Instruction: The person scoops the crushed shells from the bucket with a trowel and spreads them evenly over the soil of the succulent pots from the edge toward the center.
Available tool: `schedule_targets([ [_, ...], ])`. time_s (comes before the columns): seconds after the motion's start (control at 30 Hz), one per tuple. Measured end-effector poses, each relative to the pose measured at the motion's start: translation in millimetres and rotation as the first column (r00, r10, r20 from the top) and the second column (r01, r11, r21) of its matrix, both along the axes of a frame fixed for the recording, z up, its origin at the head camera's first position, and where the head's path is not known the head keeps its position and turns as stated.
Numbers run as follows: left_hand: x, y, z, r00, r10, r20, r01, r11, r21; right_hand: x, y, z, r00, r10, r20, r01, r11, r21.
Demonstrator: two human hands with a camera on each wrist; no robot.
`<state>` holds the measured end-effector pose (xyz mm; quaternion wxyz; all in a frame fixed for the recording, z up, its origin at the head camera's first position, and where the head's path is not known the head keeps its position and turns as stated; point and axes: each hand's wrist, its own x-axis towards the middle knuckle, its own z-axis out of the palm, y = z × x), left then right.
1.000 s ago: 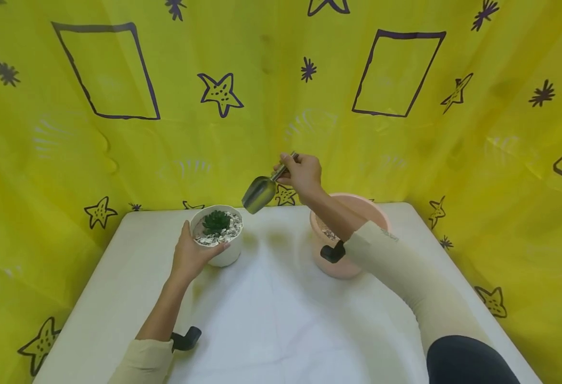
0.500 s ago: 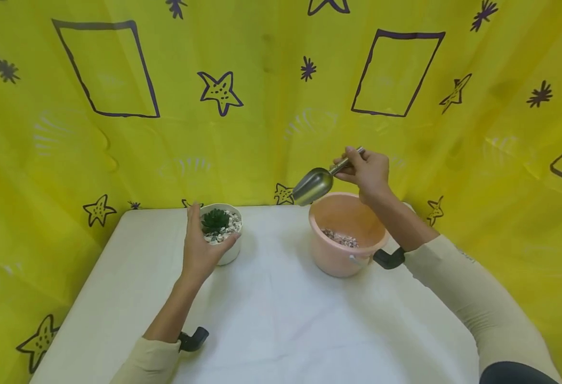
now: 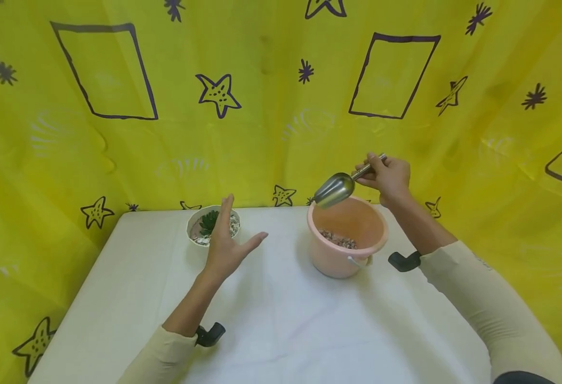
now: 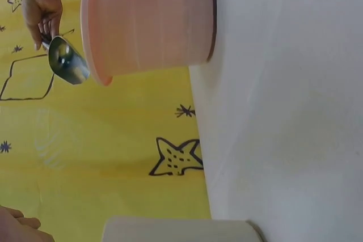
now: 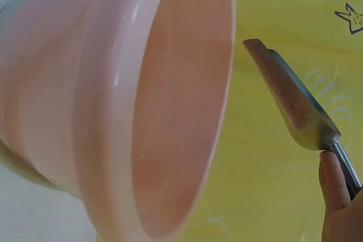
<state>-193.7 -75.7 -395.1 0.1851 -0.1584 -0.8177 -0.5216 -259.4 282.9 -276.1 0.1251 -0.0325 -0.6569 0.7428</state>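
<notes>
My right hand (image 3: 390, 177) grips the handle of a metal scoop (image 3: 335, 190), held above the far left rim of a pink bucket (image 3: 335, 261). In the right wrist view the scoop (image 5: 298, 103) hangs beside the bucket's mouth, tilted. Gravel (image 3: 339, 240) lies at the bucket's bottom. My left hand (image 3: 224, 250) is raised with fingers straight and thumb spread, in front of a white pot (image 3: 195, 217). A green succulent (image 3: 209, 221) grows in that pot among white pebbles (image 3: 234, 226); the hand hides part of it.
Both pots stand on a table with a white cloth (image 3: 281, 320). Behind it hangs a yellow curtain (image 3: 262, 138) with drawn stars and frames. The bucket's wire handle (image 3: 358, 262) hangs at its front right.
My right hand has carried the scoop rightward from near the white pot to over the bucket. My left hand has let go of the pot and moved to the right.
</notes>
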Motion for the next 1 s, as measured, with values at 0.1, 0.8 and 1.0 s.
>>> schedule_targets([
  [0.1,-0.9,9.3,-0.6,1.000,-0.022,0.004,0.022,1.000,0.001,1.3,4,-0.7,1.000,0.000,0.016,-0.001,1.000,0.030],
  [0.8,-10.4,84.9,-9.6,0.978,-0.207,0.033,0.209,0.977,-0.049,-9.0,1,-31.8,0.996,-0.085,-0.041,0.094,0.919,0.383],
  [1.0,-12.1,101.0,-17.6,0.969,-0.222,0.112,0.229,0.972,-0.054,-13.0,-2,-42.2,0.988,-0.090,-0.127,0.145,0.833,0.533],
])
